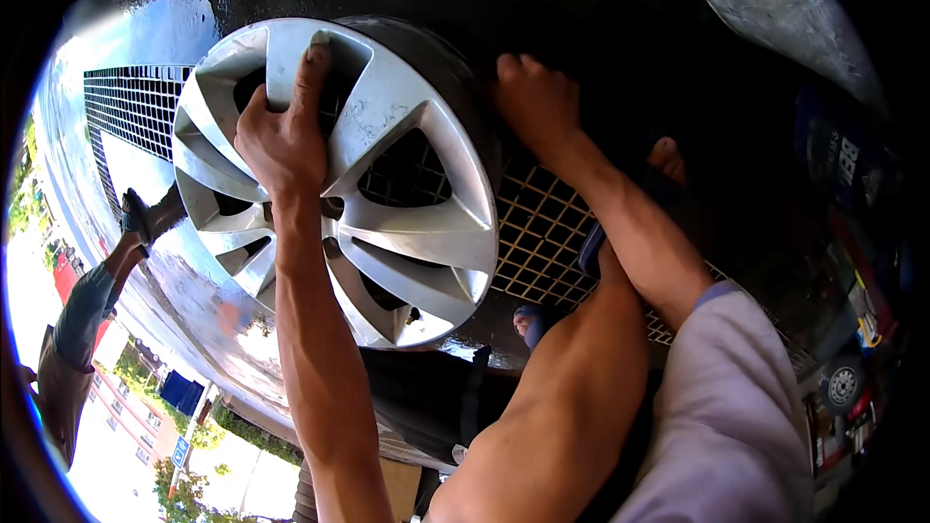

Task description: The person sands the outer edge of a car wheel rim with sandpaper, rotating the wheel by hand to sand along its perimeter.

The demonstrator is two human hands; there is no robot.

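A silver multi-spoke alloy wheel rim (407, 315) stands tilted on the wet floor, its spoked face towards me. My left hand (284, 140) is closed on a spoke near the top, with one digit stretched along the spoke and the others bent into the opening beside it. My right hand (538, 102) is closed at the dark rear edge of the rim. Its fingertips are lost in shadow. Below the right forearm, my bare knee (542, 407) is bent close to the rim.
A metal floor grate (547, 232) runs under and behind the rim; another stretch of grate (136, 102) shows at the left. A person in sandals (82, 320) stands on the wet floor there. At the right are a dark blue object with lettering (843, 160) and a small wheel (843, 384).
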